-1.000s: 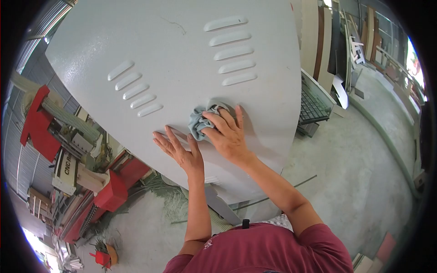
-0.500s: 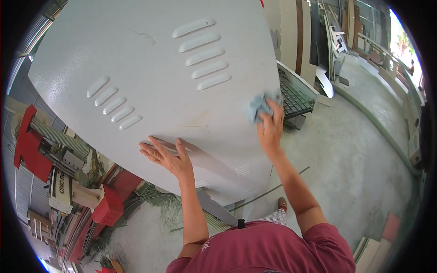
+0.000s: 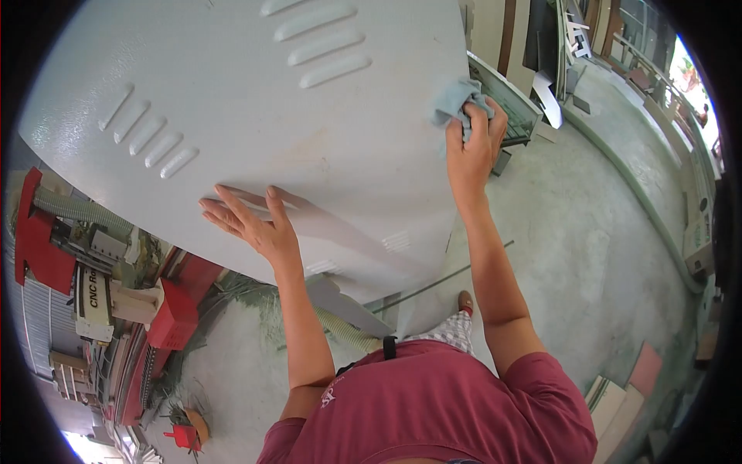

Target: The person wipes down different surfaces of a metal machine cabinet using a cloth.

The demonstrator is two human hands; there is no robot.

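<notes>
A large pale grey metal cabinet panel (image 3: 255, 116) with two groups of raised louvres fills the upper left of the head view. My right hand (image 3: 474, 155) is closed around a crumpled light blue cloth (image 3: 456, 103), which lies against the panel near its right edge. My left hand (image 3: 259, 232) has its fingers spread at the panel's lower left part, and its shadow falls beside it. No object shows in the left hand. A faint brownish mark (image 3: 313, 145) is on the panel between the hands.
A keyboard tray (image 3: 506, 100) juts out behind the panel's right edge. On the left stands a red and white CNC router (image 3: 124, 286). Boards (image 3: 618, 406) lie at the lower right, and a thin rod (image 3: 433, 288) crosses near my foot.
My right hand has moved up along the panel's right edge with the cloth. The camera view has shifted, so the panel and left hand appear higher and further left.
</notes>
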